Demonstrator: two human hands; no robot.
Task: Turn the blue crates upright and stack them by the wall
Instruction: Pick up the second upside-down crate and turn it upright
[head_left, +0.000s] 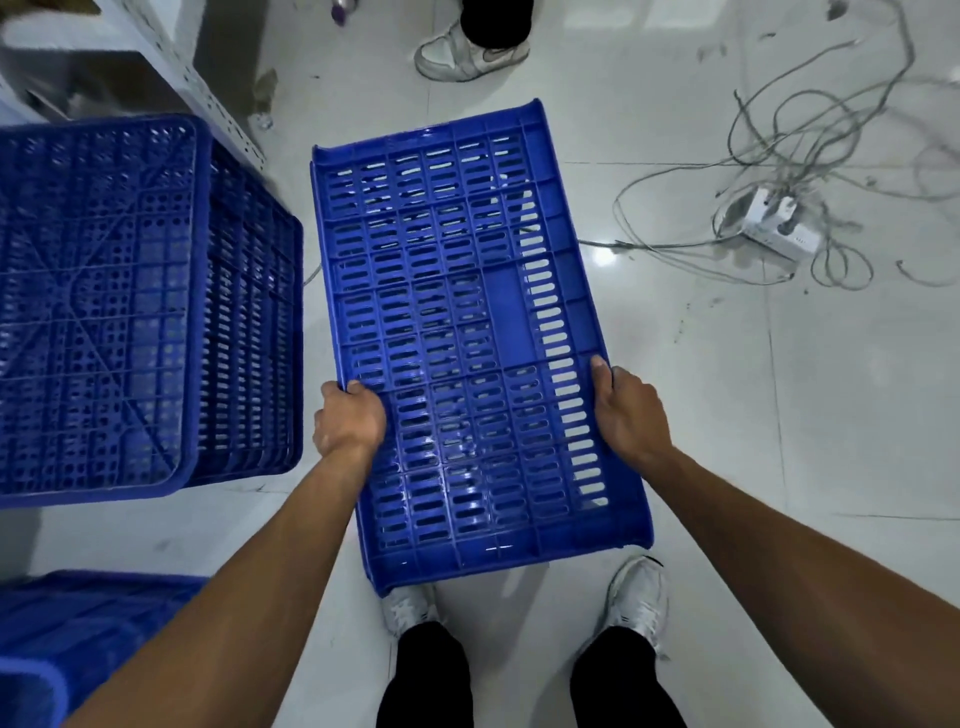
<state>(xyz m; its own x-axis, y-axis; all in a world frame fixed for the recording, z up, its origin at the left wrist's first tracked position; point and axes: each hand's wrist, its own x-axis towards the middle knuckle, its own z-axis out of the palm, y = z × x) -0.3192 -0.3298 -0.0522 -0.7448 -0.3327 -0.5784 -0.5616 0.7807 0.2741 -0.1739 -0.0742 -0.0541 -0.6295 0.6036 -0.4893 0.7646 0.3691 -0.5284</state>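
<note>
I hold a blue slotted crate (457, 291) in front of me above the floor, one slotted wall facing up at me. My left hand (349, 418) grips its left edge and my right hand (631, 410) grips its right edge, both near the end closest to me. A second blue crate (130, 301) stands to the left, bottom side up, its ribbed base showing. Part of a third blue crate (78, 639) shows at the lower left corner.
A tangle of grey cables (810, 171) and a white power strip (776, 228) lie on the white tiled floor at the right. Another person's shoe (467, 54) stands at the top. A grey metal shelf post (208, 83) rises at the upper left. My own shoes (636, 597) are below the crate.
</note>
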